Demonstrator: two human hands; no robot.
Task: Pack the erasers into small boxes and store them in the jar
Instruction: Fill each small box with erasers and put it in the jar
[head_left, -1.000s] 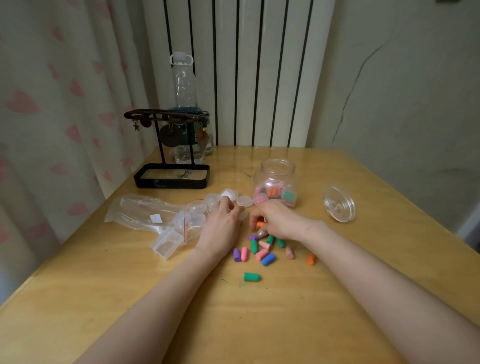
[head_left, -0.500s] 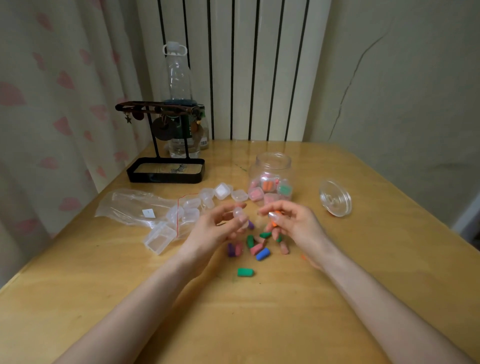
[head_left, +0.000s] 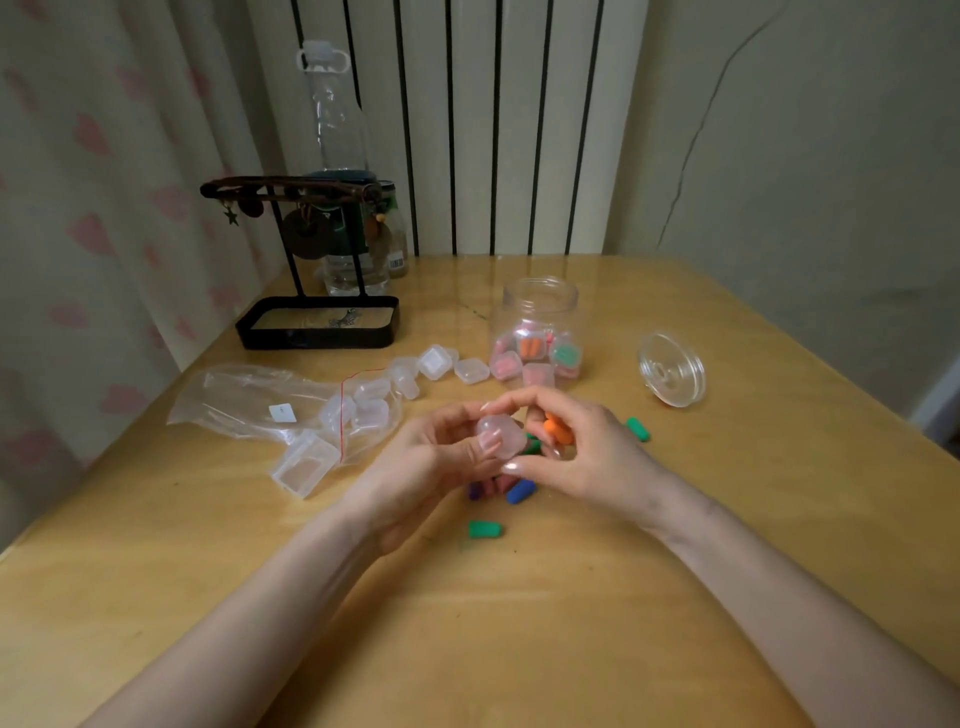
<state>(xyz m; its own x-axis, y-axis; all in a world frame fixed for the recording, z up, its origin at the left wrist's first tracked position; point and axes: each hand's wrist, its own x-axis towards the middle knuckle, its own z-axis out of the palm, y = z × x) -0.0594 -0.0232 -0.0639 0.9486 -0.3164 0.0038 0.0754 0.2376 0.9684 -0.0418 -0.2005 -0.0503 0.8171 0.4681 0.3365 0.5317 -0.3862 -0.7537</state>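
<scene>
My left hand (head_left: 421, 462) and my right hand (head_left: 582, 452) meet above the table, both pinching one small clear box (head_left: 500, 436). Orange erasers (head_left: 557, 431) are tucked in the fingers of my right hand. Loose erasers lie under and around the hands: a green one (head_left: 484, 529), a blue one (head_left: 519, 491), another green one (head_left: 638, 428). The open glass jar (head_left: 537, 332) behind the hands holds several filled boxes. Its lid (head_left: 671, 375) lies to the right.
Several empty small boxes (head_left: 434, 362) lie spilled from a clear plastic bag (head_left: 249, 400) on the left, one open box (head_left: 304, 462) nearest me. A black jewellery stand (head_left: 317, 322) and a clear bottle (head_left: 337, 156) stand at the back left by the radiator.
Both hands rose from the table, the left with a clear box and the right with orange erasers. The hands have now come together on the box.
</scene>
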